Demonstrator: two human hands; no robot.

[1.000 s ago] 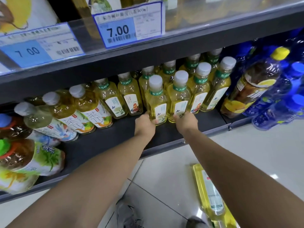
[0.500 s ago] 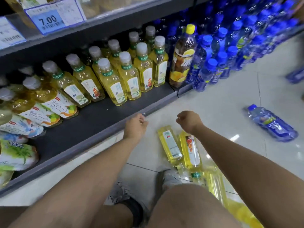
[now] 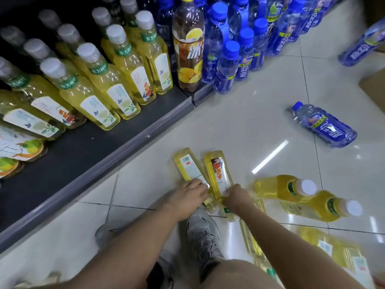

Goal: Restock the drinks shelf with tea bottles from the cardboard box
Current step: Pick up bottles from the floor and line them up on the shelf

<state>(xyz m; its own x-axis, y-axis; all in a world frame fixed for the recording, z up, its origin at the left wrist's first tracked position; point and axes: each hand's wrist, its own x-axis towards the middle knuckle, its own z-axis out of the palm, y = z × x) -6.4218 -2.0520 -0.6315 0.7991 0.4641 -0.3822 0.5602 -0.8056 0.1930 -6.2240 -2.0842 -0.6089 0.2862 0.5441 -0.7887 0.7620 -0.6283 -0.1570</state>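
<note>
Tea bottles lie scattered on a shop's pale tiled floor (image 3: pixel 239 122), and we look down along our own bare arms stretched toward them. Near the middle, 2 flat yellow bottles lie side by side and touching, bases pointing far and necks toward us. Our left hand (image 3: pixel 190 197) curls its fingers over the near half of the left tea bottle (image 3: pixel 186 163), covering part of its white label. Our right hand (image 3: pixel 237 198) grips the neck end of the right tea bottle (image 3: pixel 217 170), fingers wrapped round it. Just right of that hand, 2 more tea bottles (image 3: pixel 279 186) lie on the tiles with white caps pointing right, and blurred yellow bottles (image 3: pixel 337 251) sit nearer still at the bottom right. On the left, the dark bottom shelf (image 3: pixel 83 155) holds rows of upright tea bottles (image 3: pixel 129 65) with pale caps and green neck bands. Right of them stands 1 tall brown lemon tea bottle (image 3: pixel 188 49), then a crowd of blue bottles (image 3: pixel 227 65). Farther right, 1 blue bottle (image 3: pixel 325 126) lies alone on the floor. We see a grey shoe (image 3: pixel 204 232) beneath our wrists and a brown cardboard edge (image 3: pixel 375 88) at the right border.
</note>
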